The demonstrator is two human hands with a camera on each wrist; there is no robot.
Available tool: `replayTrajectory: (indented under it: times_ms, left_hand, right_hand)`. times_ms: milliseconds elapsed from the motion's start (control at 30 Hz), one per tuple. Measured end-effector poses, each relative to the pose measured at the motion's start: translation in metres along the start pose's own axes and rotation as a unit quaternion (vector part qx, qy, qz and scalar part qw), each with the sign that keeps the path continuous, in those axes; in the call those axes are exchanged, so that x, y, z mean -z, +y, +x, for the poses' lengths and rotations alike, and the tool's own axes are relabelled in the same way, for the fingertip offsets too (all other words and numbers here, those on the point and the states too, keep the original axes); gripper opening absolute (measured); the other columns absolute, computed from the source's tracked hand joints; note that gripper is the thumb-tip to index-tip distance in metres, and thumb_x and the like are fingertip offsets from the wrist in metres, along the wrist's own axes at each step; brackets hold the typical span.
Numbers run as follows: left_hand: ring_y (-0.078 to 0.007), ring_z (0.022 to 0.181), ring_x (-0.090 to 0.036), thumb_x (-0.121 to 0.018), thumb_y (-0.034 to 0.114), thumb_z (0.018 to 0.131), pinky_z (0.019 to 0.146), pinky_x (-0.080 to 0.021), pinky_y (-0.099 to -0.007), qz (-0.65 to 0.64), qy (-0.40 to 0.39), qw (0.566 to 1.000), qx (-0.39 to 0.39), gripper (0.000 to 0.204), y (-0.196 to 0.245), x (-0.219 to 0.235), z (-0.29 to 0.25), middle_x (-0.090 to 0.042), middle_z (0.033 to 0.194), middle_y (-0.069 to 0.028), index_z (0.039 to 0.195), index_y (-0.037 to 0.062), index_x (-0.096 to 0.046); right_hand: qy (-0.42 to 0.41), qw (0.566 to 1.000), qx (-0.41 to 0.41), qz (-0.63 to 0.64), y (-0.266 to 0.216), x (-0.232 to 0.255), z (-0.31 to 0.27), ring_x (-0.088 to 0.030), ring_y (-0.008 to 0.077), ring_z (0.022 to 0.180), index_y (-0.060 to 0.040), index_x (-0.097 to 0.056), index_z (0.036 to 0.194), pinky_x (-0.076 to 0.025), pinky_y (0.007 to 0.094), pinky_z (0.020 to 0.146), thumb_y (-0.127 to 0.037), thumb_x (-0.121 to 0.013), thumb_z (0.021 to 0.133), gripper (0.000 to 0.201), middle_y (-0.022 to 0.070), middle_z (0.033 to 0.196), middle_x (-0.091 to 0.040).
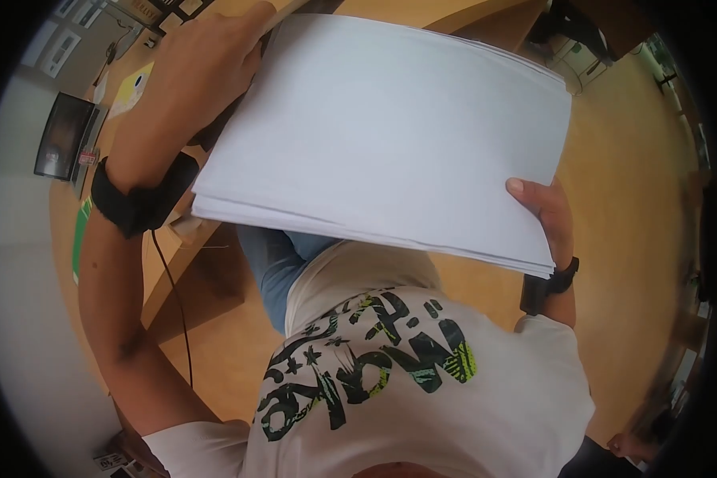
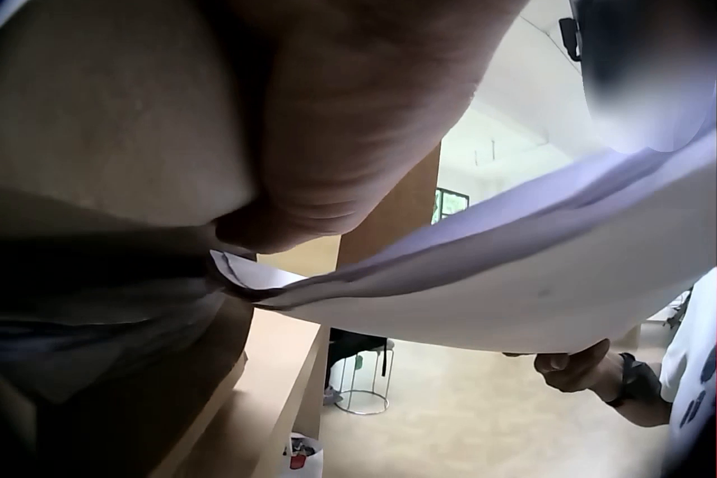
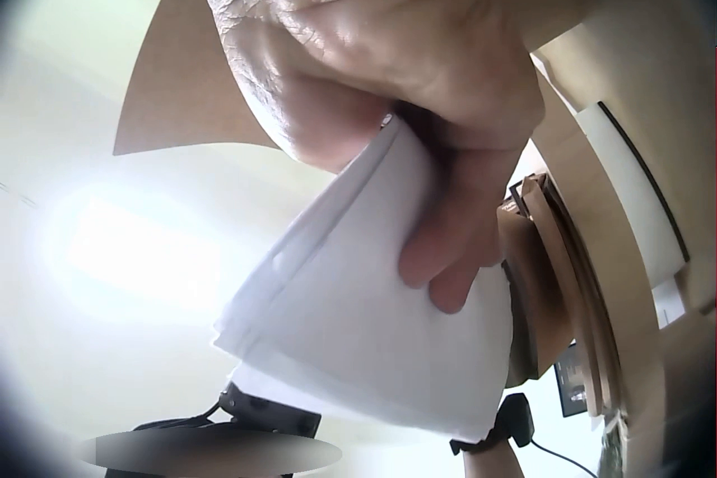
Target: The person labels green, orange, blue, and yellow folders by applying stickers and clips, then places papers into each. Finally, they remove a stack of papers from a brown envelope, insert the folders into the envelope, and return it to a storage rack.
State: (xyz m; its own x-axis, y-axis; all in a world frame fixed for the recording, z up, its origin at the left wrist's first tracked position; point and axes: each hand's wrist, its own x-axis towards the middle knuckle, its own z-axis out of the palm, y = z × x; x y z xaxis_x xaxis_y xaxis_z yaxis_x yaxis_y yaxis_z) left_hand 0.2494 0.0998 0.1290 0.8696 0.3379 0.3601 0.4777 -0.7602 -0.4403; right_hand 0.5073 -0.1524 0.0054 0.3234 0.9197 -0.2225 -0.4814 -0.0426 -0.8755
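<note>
A stack of white paper sheets (image 1: 390, 127) is held up in front of the chest, slightly bowed, its edges fanned a little. My right hand (image 1: 554, 213) grips its near right side, thumb on top and fingers underneath. In the right wrist view, fingertips (image 3: 450, 282) press against the face of the paper stack (image 3: 347, 310). At the far left side, my left hand (image 1: 207, 72) is at the edge, fingers bent and mostly hidden by the sheets. The left wrist view has that hand (image 2: 370, 97) right at the end of the paper (image 2: 471, 288), with a dark, blurred area below it.
A wooden desk (image 1: 65, 207) runs along the left, with a monitor (image 1: 68, 135) and a green item (image 1: 80, 239) on it. A cable (image 1: 175, 303) hangs from the left wrist strap (image 1: 139, 199). A wire-legged stool (image 2: 364, 388) stands on the floor beyond.
</note>
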Motion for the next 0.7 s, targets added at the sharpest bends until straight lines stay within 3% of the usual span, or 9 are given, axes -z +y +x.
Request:
replayTrajectory:
  times_ms: [67, 167, 267, 400, 600, 700]
  left_hand:
    - [-0.0372, 0.061, -0.060, -0.060, 0.011, 0.083, 0.055, -0.048, -0.0432, -0.053, 0.039, 0.997, -0.049, 0.021, 0.000, -0.009, 0.000, -0.060, 0.065, -0.0172, 0.101, 0.0070, -0.049]
    - [-0.0387, 0.063, -0.060, -0.060, 0.010, 0.082, 0.055, -0.047, -0.0447, -0.088, 0.035, 0.993, -0.069, 0.022, 0.009, -0.006, 0.002, -0.059, 0.067, -0.0187, 0.100, 0.0057, -0.049]
    - [-0.0390, 0.064, -0.059, -0.061, 0.011, 0.081, 0.056, -0.046, -0.0458, -0.116, 0.055, 0.990, -0.065, 0.023, 0.000, -0.005, 0.002, -0.060, 0.067, -0.0190, 0.100, 0.0049, -0.049]
    - [-0.0392, 0.063, -0.059, -0.062, 0.012, 0.080, 0.055, -0.046, -0.0466, -0.140, 0.020, 0.990, -0.016, 0.021, 0.003, 0.012, 0.005, -0.059, 0.064, -0.0182, 0.095, 0.0056, -0.048]
    - [-0.0352, 0.055, -0.061, -0.051, 0.010, 0.081, 0.050, -0.047, -0.0444, -0.157, 0.009, 0.987, 0.012, 0.013, 0.033, 0.015, 0.016, -0.059, 0.059, -0.0176, 0.090, 0.0012, -0.051]
    - [-0.0342, 0.056, -0.062, -0.054, 0.011, 0.079, 0.050, -0.047, -0.0428, -0.181, -0.009, 0.983, 0.021, 0.014, 0.059, 0.018, 0.012, -0.060, 0.059, -0.0161, 0.090, 0.0018, -0.051]
  right_hand:
    - [0.017, 1.000, 0.007, 0.011, -0.001, -0.002, -0.001, -0.061, 0.0223, 0.094, 0.0061, -0.047, 0.124, -0.050, 0.0308, 0.082, -0.005, -0.065, 0.076, 0.052, 0.0153, 0.108, -0.058]
    - [0.024, 0.998, 0.052, 0.018, -0.007, -0.015, -0.004, -0.060, 0.0228, 0.095, 0.0064, -0.047, 0.124, -0.050, 0.0322, 0.083, -0.006, -0.064, 0.077, 0.051, 0.0152, 0.109, -0.058]
    - [0.013, 0.995, 0.094, -0.020, -0.015, -0.031, 0.003, -0.059, 0.0231, 0.097, 0.0067, -0.046, 0.123, -0.049, 0.0331, 0.085, -0.006, -0.064, 0.078, 0.050, 0.0151, 0.110, -0.057]
    - [0.020, 0.992, 0.113, -0.062, -0.019, -0.049, 0.001, -0.059, 0.0229, 0.099, 0.0057, -0.046, 0.124, -0.048, 0.0335, 0.086, -0.006, -0.063, 0.080, 0.048, 0.0141, 0.112, -0.057]
    - [-0.097, 0.990, 0.095, 0.029, -0.003, -0.103, 0.019, -0.059, 0.0214, 0.100, 0.0029, -0.047, 0.125, -0.048, 0.0337, 0.087, -0.008, -0.060, 0.086, 0.043, 0.0115, 0.113, -0.058]
    - [-0.119, 0.984, 0.102, 0.082, 0.021, -0.132, 0.042, -0.059, 0.0193, 0.097, 0.0001, -0.049, 0.120, -0.049, 0.0331, 0.086, -0.008, -0.058, 0.088, 0.033, 0.0092, 0.108, -0.058]
